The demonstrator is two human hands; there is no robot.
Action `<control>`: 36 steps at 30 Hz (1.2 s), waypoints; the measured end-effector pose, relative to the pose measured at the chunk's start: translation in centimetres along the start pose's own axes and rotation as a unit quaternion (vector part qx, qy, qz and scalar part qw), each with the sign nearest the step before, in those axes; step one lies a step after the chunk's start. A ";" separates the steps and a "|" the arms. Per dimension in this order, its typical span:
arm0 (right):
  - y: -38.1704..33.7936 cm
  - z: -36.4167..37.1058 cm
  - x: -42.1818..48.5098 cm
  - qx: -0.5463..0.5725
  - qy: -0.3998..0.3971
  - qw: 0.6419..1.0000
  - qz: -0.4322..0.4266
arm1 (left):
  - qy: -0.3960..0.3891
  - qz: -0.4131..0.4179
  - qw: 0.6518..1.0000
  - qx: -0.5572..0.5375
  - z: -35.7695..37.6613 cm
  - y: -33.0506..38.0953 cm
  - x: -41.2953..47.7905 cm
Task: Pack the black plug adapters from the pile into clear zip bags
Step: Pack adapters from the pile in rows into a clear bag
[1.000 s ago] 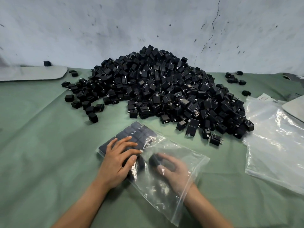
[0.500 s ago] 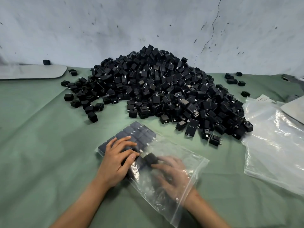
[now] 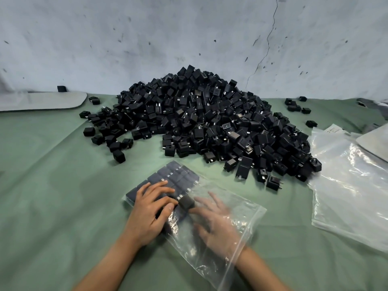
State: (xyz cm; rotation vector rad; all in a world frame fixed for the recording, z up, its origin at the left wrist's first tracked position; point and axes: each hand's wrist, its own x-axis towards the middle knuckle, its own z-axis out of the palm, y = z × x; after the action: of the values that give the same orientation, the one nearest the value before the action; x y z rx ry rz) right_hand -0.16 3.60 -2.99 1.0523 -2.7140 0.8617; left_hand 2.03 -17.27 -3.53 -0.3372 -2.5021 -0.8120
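1. Zip bag [image 3: 241, 211], clear plastic, lies on the green cloth [image 3: 52, 196] just in front of the pile [image 3: 210, 122] of black plug adapters.
2. The left hand [image 3: 151, 208] rests flat on the bag, fingers spread over the packed rows [image 3: 174, 175] at the end nearest the pile.
3. The right hand [image 3: 216, 223], blurred inside the bag, pinches a single adapter [image 3: 186, 202] between thumb and forefinger, touching those rows.
4. Spare clear bags [image 3: 346, 185] lie stacked just right of the pile.

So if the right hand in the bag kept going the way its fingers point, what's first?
The right hand would meet the loose adapter at its fingertips, then likely the packed rows under the left hand.
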 end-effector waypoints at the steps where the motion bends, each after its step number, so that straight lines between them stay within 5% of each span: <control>1: 0.2 0.0 -0.3 -0.003 -0.011 1.000 0.007 | -0.002 0.000 1.000 0.002 0.0 -0.1 -0.1; 8: 3.2 -1.3 -6.1 -0.068 -0.024 0.992 0.103 | 0.022 -0.015 1.000 0.007 0.6 2.3 2.3; 11: 3.4 -2.3 -7.3 -0.027 0.112 0.989 0.091 | -0.096 -0.059 0.992 -0.055 3.2 5.2 7.0; 13: 3.2 -3.0 -7.9 0.101 0.227 0.954 0.167 | -0.146 -0.082 0.983 -0.080 5.9 6.8 10.8; 17: 3.7 -4.0 -8.3 0.318 0.360 0.824 0.299 | -0.152 -0.205 0.966 -0.045 11.0 7.5 16.9; 22: 4.0 -3.9 -8.6 0.363 0.364 0.808 0.289 | -0.168 -0.243 0.952 0.078 14.1 6.6 17.8; 26: 4.8 -3.9 -8.8 0.409 0.386 0.788 0.250 | -0.123 -0.207 0.969 -0.063 12.0 8.5 16.4; 29: 4.7 -4.2 -8.7 0.509 0.422 0.722 0.203 | -0.174 -0.048 0.962 -0.207 8.8 11.8 13.5; 33: 4.4 -4.8 -8.8 0.615 0.410 0.650 0.178 | -0.216 0.134 0.947 -0.194 6.8 13.7 8.9; 36: 4.5 -4.5 -9.3 0.611 0.381 0.675 0.161 | -0.236 0.140 0.945 -0.176 6.4 13.3 7.5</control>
State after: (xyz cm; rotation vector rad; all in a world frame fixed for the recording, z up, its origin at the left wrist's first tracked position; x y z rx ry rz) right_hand 3.43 14.22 -4.02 0.0412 -1.3602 2.5644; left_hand -1.83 -2.22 2.32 -1.1014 -2.6234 -1.1665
